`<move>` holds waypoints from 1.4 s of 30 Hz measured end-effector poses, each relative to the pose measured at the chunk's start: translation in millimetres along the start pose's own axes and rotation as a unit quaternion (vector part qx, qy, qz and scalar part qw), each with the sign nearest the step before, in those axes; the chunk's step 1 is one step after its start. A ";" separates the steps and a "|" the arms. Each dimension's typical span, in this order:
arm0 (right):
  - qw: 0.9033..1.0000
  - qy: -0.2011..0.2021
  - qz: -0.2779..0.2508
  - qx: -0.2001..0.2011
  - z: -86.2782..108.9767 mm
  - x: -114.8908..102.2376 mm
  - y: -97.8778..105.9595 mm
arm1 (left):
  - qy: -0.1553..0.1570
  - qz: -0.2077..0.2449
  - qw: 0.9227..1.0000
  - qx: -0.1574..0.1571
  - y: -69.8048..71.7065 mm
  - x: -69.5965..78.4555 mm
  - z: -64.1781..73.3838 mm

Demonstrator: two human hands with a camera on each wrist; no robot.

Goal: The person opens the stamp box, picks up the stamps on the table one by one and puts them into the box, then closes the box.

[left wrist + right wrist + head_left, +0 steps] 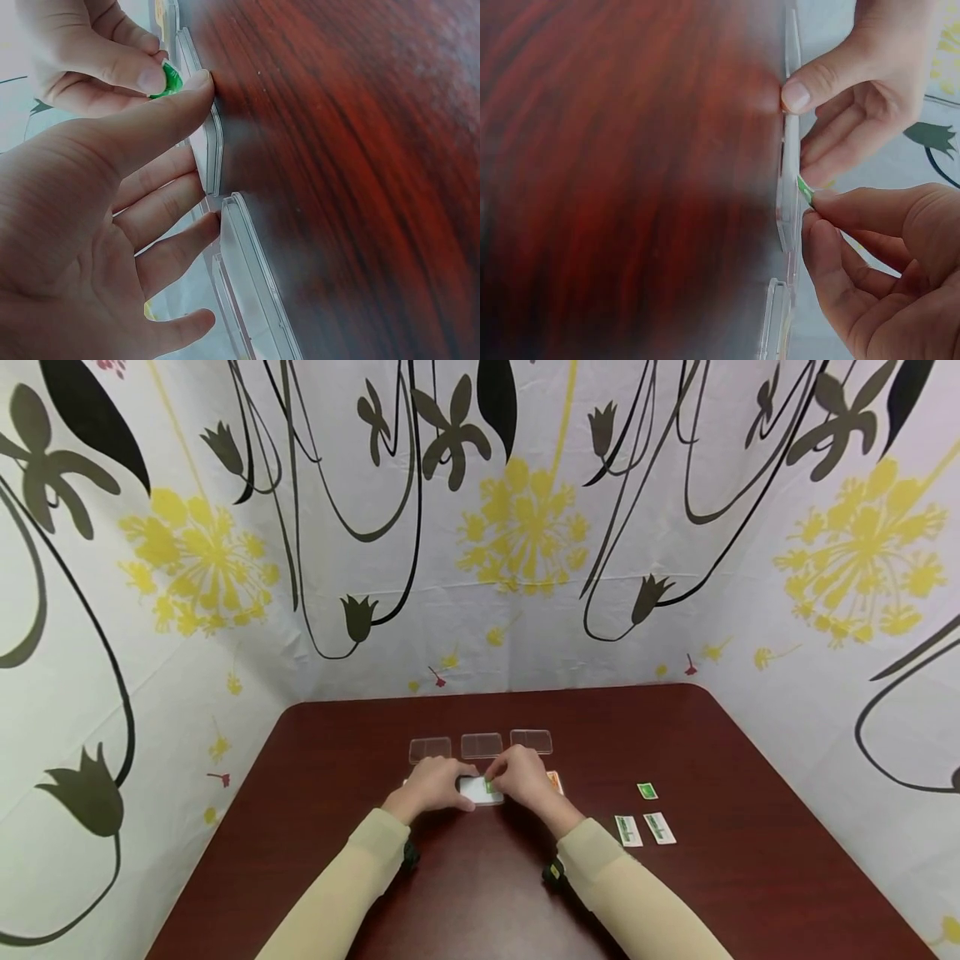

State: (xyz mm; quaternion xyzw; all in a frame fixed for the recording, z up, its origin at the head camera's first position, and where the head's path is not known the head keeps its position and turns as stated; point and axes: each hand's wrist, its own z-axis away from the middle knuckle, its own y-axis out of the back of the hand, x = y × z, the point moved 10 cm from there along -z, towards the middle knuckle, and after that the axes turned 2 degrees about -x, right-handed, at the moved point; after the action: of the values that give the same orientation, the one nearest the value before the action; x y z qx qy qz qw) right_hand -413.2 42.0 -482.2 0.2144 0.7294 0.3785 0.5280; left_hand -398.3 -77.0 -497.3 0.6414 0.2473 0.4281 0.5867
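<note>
A flat white plastic case lies on the table between my two hands. My left hand holds it by its edges, thumb at the near edge and fingers at the far one. Over the case's right part, my right hand pinches a small green sticker-like piece between thumb and index finger. That piece looks bent in the left wrist view, and its lower edge is right at the case's top. Another clear-edged case lies to the left, close to the left fingers.
Three clear plastic lids stand in a row behind the hands. An orange-and-white case shows partly behind the right hand. Further right lie a small green piece and two white slips with green print. Patterned cloth hangs around the table.
</note>
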 end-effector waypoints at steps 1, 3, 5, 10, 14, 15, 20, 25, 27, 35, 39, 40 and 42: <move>1.000 0.003 0.005 0.002 0.4 -0.4 -0.6 | 0.000 0.000 1.000 0.001 -0.8 -0.3 0.0; 1.000 0.009 0.014 0.008 1.5 -1.1 -1.6 | 0.000 -0.001 1.000 0.001 -1.9 -0.6 0.1; 1.000 0.015 0.023 0.013 1.9 -2.4 -2.5 | -0.001 -0.002 1.000 0.001 -2.2 -0.6 0.3; 0.999 0.030 0.036 0.019 1.5 -8.3 -3.7 | -0.002 -0.002 1.000 0.001 -1.1 -0.5 0.9; 0.998 0.038 0.045 0.019 1.2 -12.5 -4.1 | -0.001 -0.001 1.000 0.000 -0.4 -0.6 0.8; 0.998 0.038 0.047 0.017 1.0 -12.8 -4.5 | -0.002 -0.001 1.000 -0.001 -0.6 -0.6 0.7; 0.998 0.017 0.064 0.004 0.6 -9.8 -7.2 | -0.002 -0.003 1.000 -0.002 -1.8 -0.6 0.3; 0.997 -0.014 0.076 -0.009 0.4 -5.9 -8.2 | 0.001 -0.003 1.000 -0.004 -1.1 -1.1 0.1; 0.996 -0.017 0.082 -0.010 -0.2 -6.3 -7.7 | 0.003 -0.002 1.000 -0.004 -0.8 -1.2 0.1; 0.996 -0.007 0.087 -0.018 -1.3 -10.3 -5.4 | 0.004 -0.005 1.000 -0.002 1.0 -1.7 -1.2; 0.996 -0.002 0.089 -0.015 -1.3 -10.1 -5.1 | 0.002 -0.005 1.000 -0.003 0.7 -0.9 -0.7; 0.996 0.001 0.089 -0.012 -1.1 -10.5 -4.5 | 0.001 -0.004 1.000 -0.004 0.6 -0.5 -0.5; 0.996 0.006 0.089 -0.006 -1.2 -11.8 -2.0 | 0.001 -0.004 1.000 -0.003 0.7 -0.1 -0.2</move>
State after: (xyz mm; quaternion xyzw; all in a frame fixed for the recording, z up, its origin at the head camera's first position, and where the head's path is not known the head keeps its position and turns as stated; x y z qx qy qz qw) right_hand -409.9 32.0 -476.4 0.2733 0.7082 0.4295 0.4893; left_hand -398.6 -77.1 -496.7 0.6381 0.2491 0.4268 0.5905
